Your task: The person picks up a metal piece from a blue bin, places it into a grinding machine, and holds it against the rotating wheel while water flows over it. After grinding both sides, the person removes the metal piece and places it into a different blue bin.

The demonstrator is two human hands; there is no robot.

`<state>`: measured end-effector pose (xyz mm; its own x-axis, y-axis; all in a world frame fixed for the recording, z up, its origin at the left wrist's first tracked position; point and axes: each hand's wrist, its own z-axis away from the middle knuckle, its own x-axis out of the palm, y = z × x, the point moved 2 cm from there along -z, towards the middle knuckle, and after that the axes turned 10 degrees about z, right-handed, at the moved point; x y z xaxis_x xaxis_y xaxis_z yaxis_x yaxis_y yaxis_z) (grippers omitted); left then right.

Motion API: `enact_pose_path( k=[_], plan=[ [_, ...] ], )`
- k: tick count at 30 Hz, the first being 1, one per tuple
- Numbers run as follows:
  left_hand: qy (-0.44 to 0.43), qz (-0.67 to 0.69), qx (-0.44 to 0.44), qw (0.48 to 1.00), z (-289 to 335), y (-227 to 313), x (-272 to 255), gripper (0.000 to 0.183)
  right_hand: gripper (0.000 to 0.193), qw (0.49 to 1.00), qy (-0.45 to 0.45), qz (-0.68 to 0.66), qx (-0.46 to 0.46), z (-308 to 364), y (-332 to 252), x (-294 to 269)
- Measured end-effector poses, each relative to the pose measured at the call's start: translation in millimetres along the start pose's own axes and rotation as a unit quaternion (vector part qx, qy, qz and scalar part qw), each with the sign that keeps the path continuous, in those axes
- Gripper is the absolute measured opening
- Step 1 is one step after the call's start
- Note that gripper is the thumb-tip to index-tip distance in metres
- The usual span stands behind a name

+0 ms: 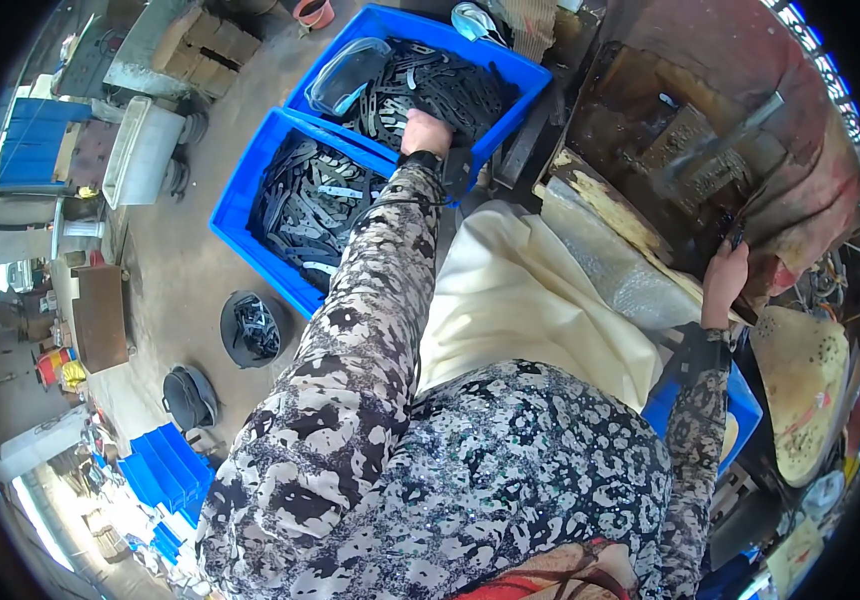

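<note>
My left hand (427, 133) reaches into the far blue bin (535, 82), over a heap of flat, dark metal strips (450, 85). Its fingers look curled down toward the strips; what they hold, if anything, is hidden. My right hand (725, 283) rests at the near right edge of a brown, oily work surface (640, 85). Its fingers are closed around something small and dark by the fingertips, too unclear to name. Beyond that hand, a metal bar (740, 130) slants over a blocky metal plate (695, 150).
A second blue bin (240, 210) of metal strips adjoins the first. A round bucket (240, 345) with dark pieces and a black basket (190, 397) stand on the floor at left. Cream cloth (510, 290) covers my lap. A spotted cream pad (800, 390) lies at right.
</note>
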<state>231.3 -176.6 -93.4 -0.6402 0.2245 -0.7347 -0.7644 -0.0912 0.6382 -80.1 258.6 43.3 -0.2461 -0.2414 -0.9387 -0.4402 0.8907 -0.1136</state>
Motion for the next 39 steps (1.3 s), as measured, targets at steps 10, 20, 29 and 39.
enact_pose_path(
  k=[10,20,29,39],
  plan=[
    [-0.067,-0.033,0.081,0.994,-31.0,-32.8,1.0,0.035,0.023,1.000,-0.009,-0.001,-0.015,-3.5,-1.5,4.8],
    [-0.092,0.105,0.046,0.989,-7.9,-7.7,-13.9,0.022,0.024,1.000,-0.010,-0.016,-0.004,-2.2,5.9,16.9],
    [-0.225,0.477,-0.079,0.846,15.7,5.4,-6.7,0.006,0.021,0.999,0.024,-0.022,-0.016,0.9,7.8,15.7],
    [-0.247,0.304,-0.103,0.914,22.0,20.7,-12.5,0.030,0.018,0.994,-0.021,-0.080,0.065,-1.5,-5.1,18.2]
  ],
)
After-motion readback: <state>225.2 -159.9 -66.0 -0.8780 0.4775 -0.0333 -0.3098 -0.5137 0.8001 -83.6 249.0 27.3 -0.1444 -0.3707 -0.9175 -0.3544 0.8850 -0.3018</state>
